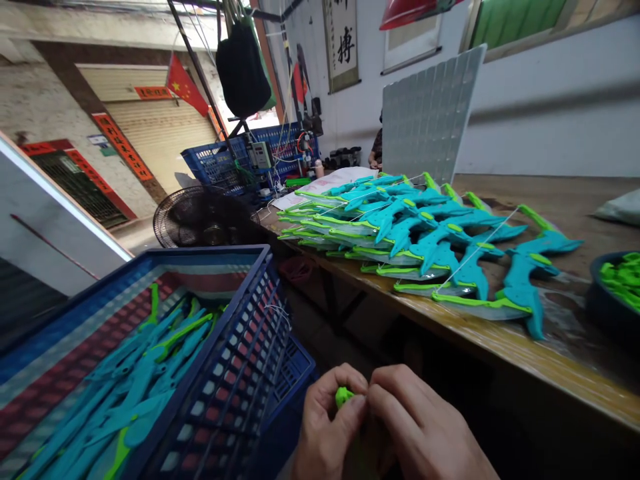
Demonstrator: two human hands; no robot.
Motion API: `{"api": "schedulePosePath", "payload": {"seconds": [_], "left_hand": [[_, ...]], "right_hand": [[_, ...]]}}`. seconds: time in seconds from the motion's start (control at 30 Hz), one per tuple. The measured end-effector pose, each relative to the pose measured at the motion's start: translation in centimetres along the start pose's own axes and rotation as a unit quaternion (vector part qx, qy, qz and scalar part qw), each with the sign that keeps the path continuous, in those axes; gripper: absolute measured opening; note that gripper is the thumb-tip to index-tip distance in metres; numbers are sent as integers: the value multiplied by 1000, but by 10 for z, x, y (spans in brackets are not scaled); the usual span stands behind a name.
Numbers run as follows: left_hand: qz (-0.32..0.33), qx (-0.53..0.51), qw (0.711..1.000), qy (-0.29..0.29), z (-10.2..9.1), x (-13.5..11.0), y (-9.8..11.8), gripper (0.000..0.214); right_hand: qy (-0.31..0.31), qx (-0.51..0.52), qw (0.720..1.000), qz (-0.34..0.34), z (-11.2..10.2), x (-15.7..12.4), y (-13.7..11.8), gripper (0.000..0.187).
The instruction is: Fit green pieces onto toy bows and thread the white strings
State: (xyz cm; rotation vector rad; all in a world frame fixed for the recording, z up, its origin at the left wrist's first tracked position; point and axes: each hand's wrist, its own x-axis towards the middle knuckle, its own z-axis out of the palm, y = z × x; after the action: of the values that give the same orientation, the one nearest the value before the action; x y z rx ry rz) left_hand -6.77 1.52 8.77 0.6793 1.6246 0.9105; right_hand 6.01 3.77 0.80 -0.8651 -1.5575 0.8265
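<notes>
My left hand (327, 421) is closed, pinching a bright green plastic piece (344, 397) between thumb and fingers. Only the piece's tip shows. Right against it, my right hand (425, 420) has its fingers curled and pressed together; whatever they grip is hidden behind them. Both hands are low in the view, in front of the table edge. Teal and green toy bows (425, 240), strung with white cord, lie in overlapping rows on the wooden table (500, 347) beyond. To the left, teal and green plastic bow parts (135, 380) are heaped in a lined blue crate (225, 360).
A dark tub (607, 307) of green plastic pieces (625, 280) stands at the table's right. A black fan (200, 217) is behind the crate. Farther back are a grey panel (430, 113), blue baskets (215, 160), a hanging dark bag (243, 70) and a partly hidden person (376, 152).
</notes>
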Motion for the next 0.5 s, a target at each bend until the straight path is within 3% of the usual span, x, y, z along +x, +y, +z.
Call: {"api": "schedulePosePath", "payload": {"seconds": [0.2,0.5], "left_hand": [[-11,45,999,27,-5,2,-3,32],[34,140,988,59,-16,9,-10,40]], "right_hand": [[-42,23,998,42,2,-4,0,19],[-17,93,994,51,5,-2,-2,18]]}}
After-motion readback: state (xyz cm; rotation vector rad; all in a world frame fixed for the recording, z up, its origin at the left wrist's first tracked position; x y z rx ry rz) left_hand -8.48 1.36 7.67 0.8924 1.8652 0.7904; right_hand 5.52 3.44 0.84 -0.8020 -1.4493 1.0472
